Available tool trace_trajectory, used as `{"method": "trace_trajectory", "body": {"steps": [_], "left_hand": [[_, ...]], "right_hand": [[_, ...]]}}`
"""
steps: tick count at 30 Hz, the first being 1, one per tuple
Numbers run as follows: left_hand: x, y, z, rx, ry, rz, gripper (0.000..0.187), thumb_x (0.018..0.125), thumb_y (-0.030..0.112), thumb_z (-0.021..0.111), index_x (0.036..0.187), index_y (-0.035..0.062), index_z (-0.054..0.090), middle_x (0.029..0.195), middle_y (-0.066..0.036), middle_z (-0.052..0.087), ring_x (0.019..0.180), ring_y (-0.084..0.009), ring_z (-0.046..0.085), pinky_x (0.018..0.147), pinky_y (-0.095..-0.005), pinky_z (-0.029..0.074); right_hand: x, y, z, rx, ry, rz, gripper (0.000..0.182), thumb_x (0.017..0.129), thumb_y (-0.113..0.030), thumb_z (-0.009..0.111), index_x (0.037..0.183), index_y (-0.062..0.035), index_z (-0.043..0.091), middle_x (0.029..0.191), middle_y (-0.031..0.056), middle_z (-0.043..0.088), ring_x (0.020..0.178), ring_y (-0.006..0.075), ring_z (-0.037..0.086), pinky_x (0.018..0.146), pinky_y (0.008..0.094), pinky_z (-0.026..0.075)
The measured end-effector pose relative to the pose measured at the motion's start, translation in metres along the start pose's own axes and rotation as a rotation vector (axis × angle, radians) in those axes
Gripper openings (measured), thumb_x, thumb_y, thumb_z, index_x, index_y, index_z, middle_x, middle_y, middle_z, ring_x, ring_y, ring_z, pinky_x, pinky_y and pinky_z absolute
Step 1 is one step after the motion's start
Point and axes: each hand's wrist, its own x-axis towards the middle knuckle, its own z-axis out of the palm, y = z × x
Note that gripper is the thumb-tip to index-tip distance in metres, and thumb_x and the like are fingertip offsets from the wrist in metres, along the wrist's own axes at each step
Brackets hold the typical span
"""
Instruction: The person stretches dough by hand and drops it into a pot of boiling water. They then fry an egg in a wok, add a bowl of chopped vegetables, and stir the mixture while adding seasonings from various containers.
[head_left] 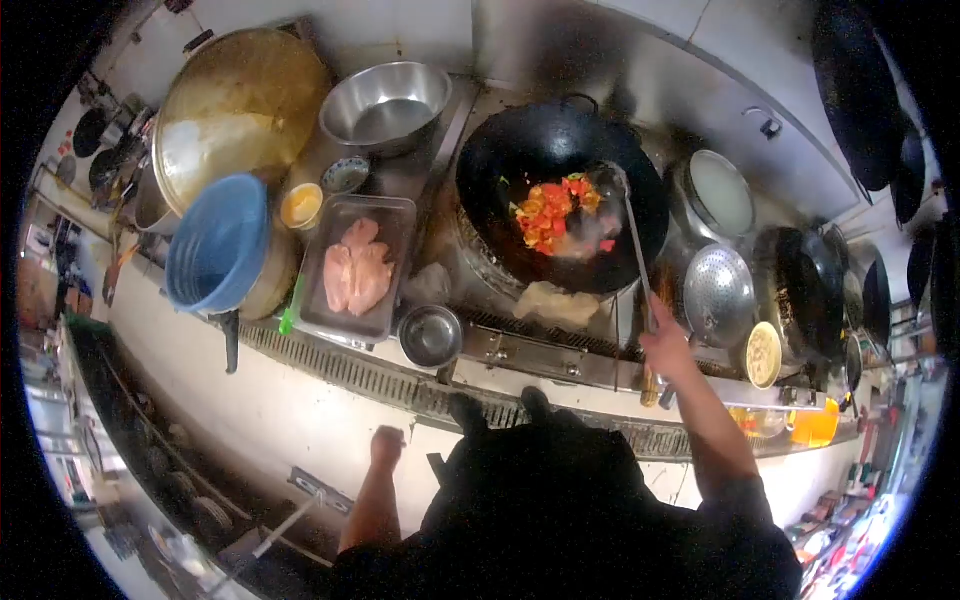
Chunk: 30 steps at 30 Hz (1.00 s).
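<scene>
Ahead, the right hand (665, 345) grips the ladle (632, 235), its long handle running forward into the wok (560, 205) among red vegetables (555, 212); the left hand (386, 445), fisted and empty, hangs low.

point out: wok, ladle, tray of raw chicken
wok (500, 160): head view, bare black inner wall, left side.
ladle (636, 240): head view, middle of its long handle.
tray of raw chicken (395, 215): head view, bare upper right corner.
</scene>
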Motion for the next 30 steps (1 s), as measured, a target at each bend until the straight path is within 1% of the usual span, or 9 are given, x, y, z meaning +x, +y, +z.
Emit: {"method": "trace_trajectory", "body": {"steps": [2,5,8,12,15,18,23,29,30], "left_hand": [[0.015,0.084,-0.026,-0.586,0.098,-0.459,0.008,0.067,0.01,0.063,0.074,0.0086,0.058,0.076,-0.009,0.061,0.075,-0.0271,0.057,0.066,-0.0377,0.048],[0.059,-0.034,-0.041,0.341,-0.183,0.16,0.013,0.067,0.01,0.066,0.077,0.0068,0.058,0.072,-0.01,0.06,0.07,-0.0271,0.057,0.064,-0.0378,0.049],[0.041,0.024,-0.056,-0.215,-0.043,-0.363,0.017,0.065,0.015,0.07,0.076,0.0076,0.06,0.073,-0.012,0.061,0.07,-0.0279,0.058,0.066,-0.0405,0.049],[0.027,-0.099,-0.054,0.165,-0.225,0.008,0.012,0.071,0.018,0.067,0.069,0.0073,0.061,0.076,-0.014,0.063,0.076,-0.0288,0.061,0.068,-0.0416,0.049],[0.01,-0.033,-0.057,1.009,-0.462,0.185,0.013,0.07,0.016,0.068,0.067,0.006,0.061,0.078,-0.014,0.063,0.075,-0.0292,0.06,0.068,-0.0403,0.049],[0.011,-0.007,-0.053,0.052,-0.211,-0.436,0.013,0.069,0.018,0.068,0.068,0.0066,0.062,0.081,-0.013,0.064,0.078,-0.0297,0.06,0.071,-0.0403,0.049],[0.021,-0.017,-0.047,1.086,-0.504,0.258,0.01,0.069,0.015,0.066,0.072,0.0056,0.063,0.082,-0.013,0.064,0.082,-0.03,0.059,0.074,-0.0403,0.049],[0.012,-0.026,-0.022,0.235,-0.036,0.107,0.011,0.071,0.014,0.066,0.068,0.0072,0.057,0.075,-0.012,0.062,0.075,-0.0305,0.058,0.071,-0.0397,0.05],[0.005,-0.001,-0.023,-0.447,-0.046,-0.476,0.013,0.073,0.017,0.065,0.067,0.0072,0.058,0.075,-0.01,0.062,0.076,-0.0293,0.058,0.07,-0.0385,0.05]], "right_hand": [[0.006,-0.006,0.021,0.072,-0.04,0.151,0.068,0.074,-0.002,0.05,0.139,-0.0035,0.031,0.077,0.0179,0.063,0.052,0.0251,0.059,0.05,0.0354,0.048],[0.017,-0.051,0.0,0.288,-0.344,0.325,0.069,0.073,-0.001,0.051,0.14,-0.0057,0.033,0.073,0.0125,0.063,0.048,0.0164,0.056,0.046,0.0303,0.046],[-0.024,-0.108,-0.036,0.266,-0.388,0.354,0.07,0.072,-0.002,0.052,0.14,-0.0061,0.033,0.08,0.0147,0.064,0.051,0.0163,0.058,0.05,0.0298,0.047],[-0.023,-0.107,-0.041,0.19,-0.496,0.499,0.067,0.075,-0.004,0.054,0.139,-0.0106,0.036,0.094,0.0214,0.062,0.074,0.0216,0.063,0.067,0.0349,0.052],[-0.021,-0.026,0.028,-0.011,-0.051,-0.091,0.065,0.077,-0.006,0.053,0.139,-0.0088,0.035,0.084,0.0165,0.063,0.062,0.0205,0.06,0.058,0.0332,0.05],[0.004,-0.096,0.024,0.289,-0.08,0.504,0.07,0.074,-0.003,0.052,0.14,-0.0054,0.03,0.116,0.0225,0.057,0.049,0.0212,0.058,0.052,0.0329,0.05],[0.017,-0.057,0.024,0.257,-0.237,0.286,0.07,0.077,-0.006,0.054,0.142,-0.0106,0.029,0.087,0.0186,0.063,0.047,0.0167,0.056,0.048,0.0305,0.048],[-0.019,-0.078,-0.024,0.408,-0.524,0.408,0.072,0.074,-0.001,0.053,0.142,-0.0096,0.029,0.066,0.013,0.061,0.044,0.0162,0.055,0.045,0.0298,0.047],[-0.015,-0.064,-0.015,0.414,-0.52,0.411,0.072,0.074,-0.001,0.053,0.142,-0.0096,0.029,0.066,0.013,0.061,0.044,0.0162,0.055,0.045,0.0298,0.047]]}}
